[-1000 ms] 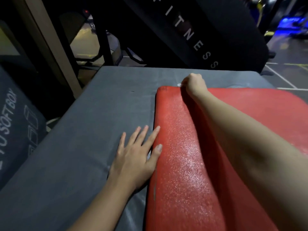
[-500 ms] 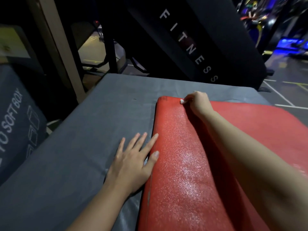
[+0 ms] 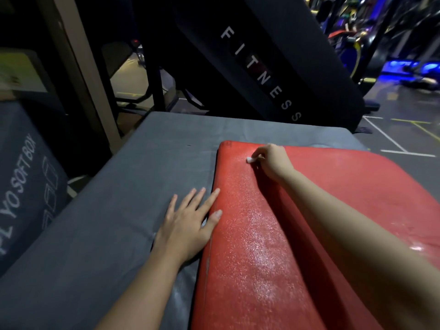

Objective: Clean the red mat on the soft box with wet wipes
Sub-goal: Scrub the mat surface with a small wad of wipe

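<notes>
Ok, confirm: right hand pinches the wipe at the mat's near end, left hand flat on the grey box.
No: head view shows the right hand pinching the wipe at the far end of the mat; the left hand lies flat on the grey box.

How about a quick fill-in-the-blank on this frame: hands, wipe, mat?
1. The right hand pinches a white wipe against the ____ mat.
2. The left hand lies flat on the grey soft box, its thumb touching the mat's ____ edge.
3. The black panel behind the soft box reads ____.

Missing words: red; left; FITNESS.
</notes>
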`<state>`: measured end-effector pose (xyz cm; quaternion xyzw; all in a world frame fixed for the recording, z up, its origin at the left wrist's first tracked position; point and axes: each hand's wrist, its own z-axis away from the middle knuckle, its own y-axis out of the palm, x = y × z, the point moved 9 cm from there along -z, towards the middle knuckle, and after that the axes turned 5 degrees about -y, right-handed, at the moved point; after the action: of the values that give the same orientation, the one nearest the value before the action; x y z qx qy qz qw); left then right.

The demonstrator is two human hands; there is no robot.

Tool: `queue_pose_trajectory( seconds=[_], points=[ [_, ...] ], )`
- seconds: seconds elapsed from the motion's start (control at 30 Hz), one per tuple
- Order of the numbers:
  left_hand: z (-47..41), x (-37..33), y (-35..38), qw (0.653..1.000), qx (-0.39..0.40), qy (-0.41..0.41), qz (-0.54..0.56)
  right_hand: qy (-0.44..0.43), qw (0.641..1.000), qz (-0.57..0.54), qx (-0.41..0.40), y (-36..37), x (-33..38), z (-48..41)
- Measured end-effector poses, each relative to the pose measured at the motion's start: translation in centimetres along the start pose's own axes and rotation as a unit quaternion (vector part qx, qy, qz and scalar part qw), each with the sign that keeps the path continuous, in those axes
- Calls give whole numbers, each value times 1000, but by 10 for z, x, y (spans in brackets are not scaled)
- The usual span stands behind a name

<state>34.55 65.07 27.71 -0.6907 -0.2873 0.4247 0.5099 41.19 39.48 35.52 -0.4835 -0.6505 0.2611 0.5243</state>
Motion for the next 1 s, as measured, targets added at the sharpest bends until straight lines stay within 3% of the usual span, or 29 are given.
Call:
queue_pose_trajectory(
  seconds=[0.23, 0.43, 0.63, 0.8, 1.0],
  points=[
    [0, 1, 3, 1000, 9, -5, -4, -76, 997, 5, 3, -1, 24, 76],
    [0, 1, 2, 1000, 14, -7, -3, -181, 981, 57, 29, -7, 50, 74],
    [-1, 1, 3, 1000, 15, -7, -8, -107, 993, 34, 31, -16, 51, 112],
    [-1, 2, 4, 999, 40, -9, -13, -124, 986, 23, 105, -24, 70, 165],
    [1, 2, 3, 998, 55, -12, -19, -110, 994, 2, 5, -29, 67, 159]
  ],
)
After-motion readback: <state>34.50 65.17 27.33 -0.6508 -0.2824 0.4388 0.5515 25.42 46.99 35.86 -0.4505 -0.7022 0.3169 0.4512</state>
